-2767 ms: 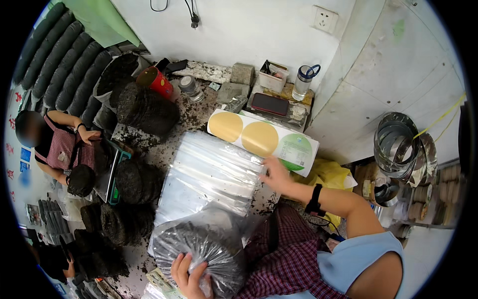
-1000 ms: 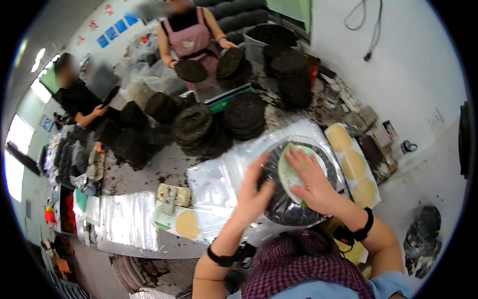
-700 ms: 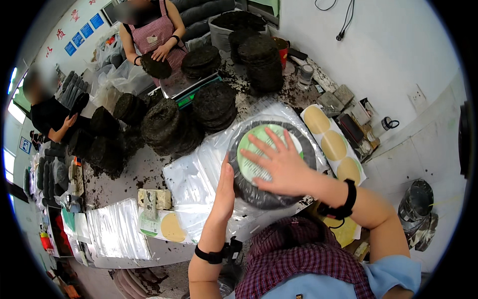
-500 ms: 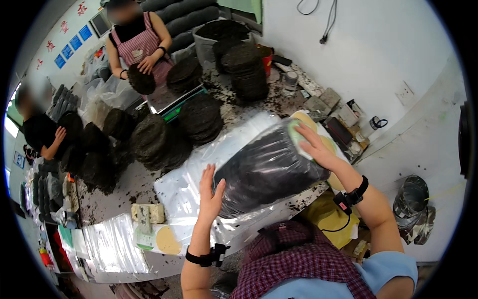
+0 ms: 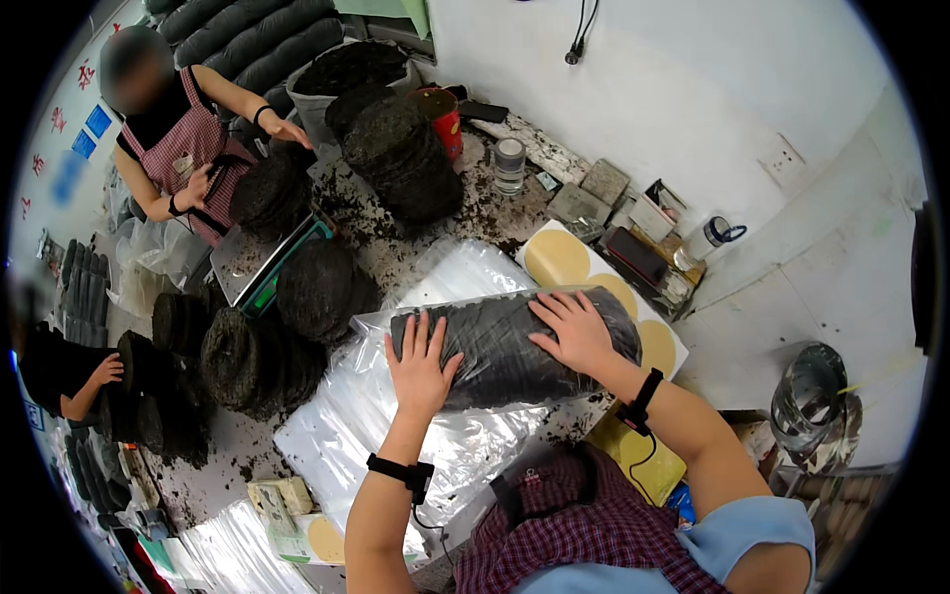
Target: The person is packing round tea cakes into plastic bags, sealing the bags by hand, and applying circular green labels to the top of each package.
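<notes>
A dark cylindrical log in clear plastic (image 5: 500, 381) lies on its side across a stack of clear plastic bags (image 5: 386, 475). My left hand (image 5: 421, 366) rests with spread fingers on its left end. My right hand (image 5: 574, 337) lies on it right of the middle, fingers spread. Just behind the log is a white sheet of round gold labels (image 5: 552, 257), partly covered by it.
Across the table, a co-worker (image 5: 193, 158) stands at a scale (image 5: 233, 269) among dark disc stacks (image 5: 252, 361); another (image 5: 54, 371) touches a stack at left. A glass jar (image 5: 510, 163), dark phone (image 5: 635, 255) and bottle (image 5: 714, 238) sit by the wall, right of a red can (image 5: 443, 129).
The bagged bundle, earlier upright with a green label showing on top, has been turned onto its side and now lies lengthwise under both my hands. The co-worker's hands have left the disc held earlier.
</notes>
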